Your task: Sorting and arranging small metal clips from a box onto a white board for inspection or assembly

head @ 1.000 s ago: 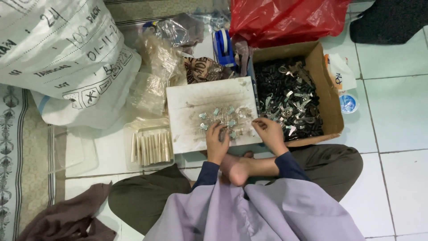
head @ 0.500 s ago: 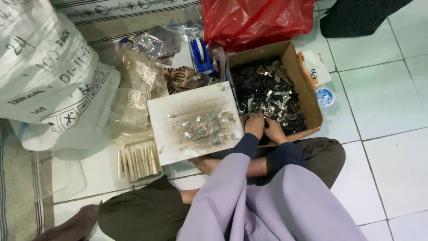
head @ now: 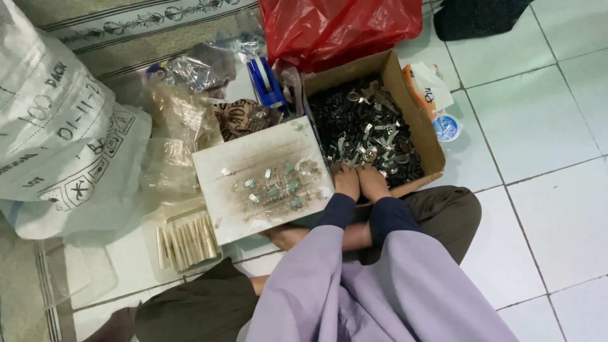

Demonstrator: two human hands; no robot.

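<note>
Both your left hand (head: pixel 346 180) and right hand (head: pixel 372 182) dig side by side into the small metal parts (head: pixel 367 136) in the cardboard box (head: pixel 415 117); whether the fingers are closed on any, I cannot tell. You appear to be gathering pieces, and the white board (head: pixel 263 180) just beside already carries a few.

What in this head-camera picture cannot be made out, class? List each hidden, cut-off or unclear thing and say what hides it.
- Fingers of the left hand and right hand: buried among the small metal parts in the cardboard box, so any grasp is unclear.
- Small pieces on the white board: too small to identify.
- Red plastic bag: cut off by the top edge, contents hidden.
- White sack: cut off by the left edge.
</note>
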